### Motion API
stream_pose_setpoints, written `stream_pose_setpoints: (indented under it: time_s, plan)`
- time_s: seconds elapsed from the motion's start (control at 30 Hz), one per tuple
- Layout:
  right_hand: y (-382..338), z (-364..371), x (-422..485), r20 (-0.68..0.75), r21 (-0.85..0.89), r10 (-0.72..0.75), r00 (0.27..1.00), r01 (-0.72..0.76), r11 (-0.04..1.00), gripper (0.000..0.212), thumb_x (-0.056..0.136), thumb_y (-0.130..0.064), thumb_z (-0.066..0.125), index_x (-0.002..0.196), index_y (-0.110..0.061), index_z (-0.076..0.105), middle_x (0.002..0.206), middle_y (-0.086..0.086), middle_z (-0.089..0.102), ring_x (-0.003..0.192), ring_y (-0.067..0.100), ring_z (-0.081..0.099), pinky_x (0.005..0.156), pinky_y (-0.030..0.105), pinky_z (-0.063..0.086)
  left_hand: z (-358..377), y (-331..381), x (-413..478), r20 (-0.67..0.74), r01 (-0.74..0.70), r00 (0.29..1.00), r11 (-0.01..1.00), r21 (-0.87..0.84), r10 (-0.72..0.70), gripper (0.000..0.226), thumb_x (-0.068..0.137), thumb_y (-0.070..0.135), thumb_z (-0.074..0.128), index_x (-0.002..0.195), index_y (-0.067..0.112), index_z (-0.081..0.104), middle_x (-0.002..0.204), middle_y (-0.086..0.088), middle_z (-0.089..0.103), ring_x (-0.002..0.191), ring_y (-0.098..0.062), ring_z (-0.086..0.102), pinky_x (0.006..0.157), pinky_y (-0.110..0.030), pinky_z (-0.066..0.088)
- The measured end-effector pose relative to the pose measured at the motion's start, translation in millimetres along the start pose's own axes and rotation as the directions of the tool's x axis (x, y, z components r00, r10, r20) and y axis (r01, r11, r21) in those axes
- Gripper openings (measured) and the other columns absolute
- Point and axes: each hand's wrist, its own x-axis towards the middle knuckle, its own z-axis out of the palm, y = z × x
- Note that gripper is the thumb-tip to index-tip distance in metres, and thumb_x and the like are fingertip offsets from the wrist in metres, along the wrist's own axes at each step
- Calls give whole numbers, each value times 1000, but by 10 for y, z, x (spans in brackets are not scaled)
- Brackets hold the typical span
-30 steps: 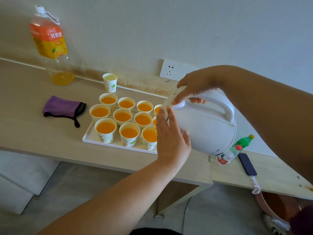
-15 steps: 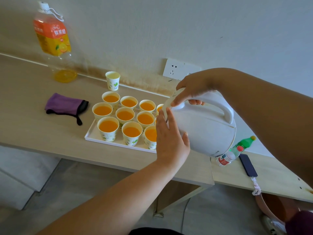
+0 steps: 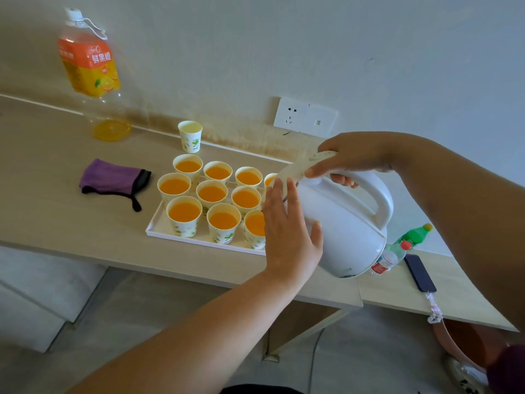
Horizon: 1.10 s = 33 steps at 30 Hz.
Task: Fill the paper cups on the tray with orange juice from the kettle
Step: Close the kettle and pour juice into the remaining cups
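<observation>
Desk (image 3: pixel 51 211): tray (image 3: pixel 199 242) cups (image 3: pixel 184 214) partly behind kettle (image 3: pixel 341 223)

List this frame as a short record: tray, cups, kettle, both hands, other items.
tray: white, on the desk
cups: every visible one on the tray holds orange juice; the right end is hidden
kettle: white, lifted, tilted toward the cups
right hand: grips the kettle's handle
left hand: fingers straight, flat against the kettle's side
pour stream: not visible
off tray: single paper cup, nearly empty juice bottle, purple pouch, phone
</observation>
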Motion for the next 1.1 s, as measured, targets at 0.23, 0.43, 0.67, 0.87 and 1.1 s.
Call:
stream_pose_setpoints:
  time_s: [0.23,0.43,0.67,0.87,1.1]
  plan:
    - [-94,-44,-197,-16,133,9,1000,-7,991,24,83,-30,66,84,-8,56,63,6,59,57,19,54,60,34,48,-177,127,-33,-32,-11,999,1000,23,12,77,79,40,58,143,8,27,145,-21,39,132,-38,39,99,-50,46]
    - [-283,17,-279,-130,126,15,991,1,992,34,84,-41,64,91,-7,60,62,2,62,52,13,55,61,31,48,-371,39,-36,-2,-88,996,987,138,89,70,81,37,60,138,0,42,144,-23,41,130,-40,43,105,-46,34]
    - [-611,147,-212,-193,119,48,980,-25,993,44,85,-48,60,89,-4,62,66,6,64,54,18,56,60,28,45,-590,-199,-68,119,-169,981,972,165,151,69,88,25,58,146,2,28,154,-26,16,142,-45,15,113,-48,7]
    - [-821,255,-112,-209,109,97,973,-75,991,44,84,-52,59,84,-9,61,59,-2,62,50,13,56,59,27,44,-767,-338,-19,193,-147,975,974,175,112,73,91,30,55,149,3,20,156,-25,5,143,-44,2,114,-46,5]
    - [-991,283,-1,-193,74,140,971,-128,989,42,86,-51,58,81,-10,59,60,-1,61,47,12,54,57,25,44,-900,-406,61,308,-95,949,991,90,63,72,97,32,44,151,7,3,157,-20,-12,144,-38,-13,116,-39,-4]
